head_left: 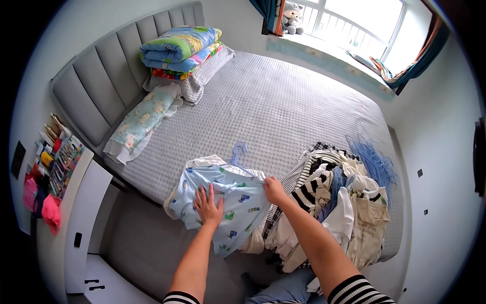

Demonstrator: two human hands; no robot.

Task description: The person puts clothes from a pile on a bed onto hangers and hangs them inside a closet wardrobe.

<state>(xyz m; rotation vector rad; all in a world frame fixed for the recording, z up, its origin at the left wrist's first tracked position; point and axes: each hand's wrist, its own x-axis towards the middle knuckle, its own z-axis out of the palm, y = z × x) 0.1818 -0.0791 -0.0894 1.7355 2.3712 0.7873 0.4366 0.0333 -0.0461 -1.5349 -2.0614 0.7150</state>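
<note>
A light blue garment with small printed figures (240, 202) lies at the near edge of the bed, over white clothing (205, 161). My left hand (208, 206) rests flat on it, fingers spread. At its upper right edge, my right hand (274, 191) is closed on the garment, thumb and fingers together. A blue hanger (240, 152) sticks out above the garment's top edge, its hook toward the far side of the bed; its lower part is partly covered by the fabric.
A heap of mixed clothes (336, 202) lies to the right, with a bundle of blue hangers (374, 162) behind it. Folded quilts (179, 48) and a floral pillow (144, 116) are near the headboard (109, 66). Pens and small items (63, 162) crowd the left-hand desk.
</note>
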